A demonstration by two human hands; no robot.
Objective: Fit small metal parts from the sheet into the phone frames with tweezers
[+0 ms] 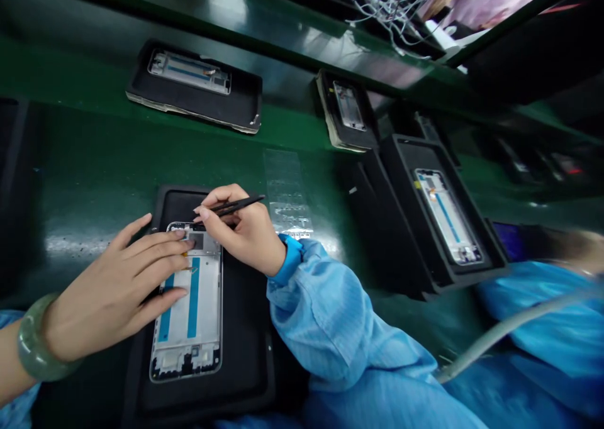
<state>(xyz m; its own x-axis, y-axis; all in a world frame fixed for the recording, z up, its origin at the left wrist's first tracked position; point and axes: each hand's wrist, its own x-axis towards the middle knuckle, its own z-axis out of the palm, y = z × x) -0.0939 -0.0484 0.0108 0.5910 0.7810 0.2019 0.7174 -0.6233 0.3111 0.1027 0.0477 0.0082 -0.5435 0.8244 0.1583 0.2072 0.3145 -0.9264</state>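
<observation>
A phone frame (207, 309) with blue adhesive strips lies face up in a black foam tray (245, 353) in front of me. My left hand (127, 278) rests flat across the upper left part of the frame, fingers stretched out, holding nothing. Between the thumb and fingers of my right hand (240, 228) is a pair of black tweezers (238, 205). Their tips reach down to the top end of the frame. What the tips touch there is too small to make out.
Beyond my tray, two more black trays (189, 106) (346, 143) each hold a phone frame. Stacked trays (401, 228) stand to the right, with a phone frame (448, 218) in the top one. A clear plastic strip (285, 183) lies on the green table (94, 158). A co-worker's blue sleeve (557, 328) is at right.
</observation>
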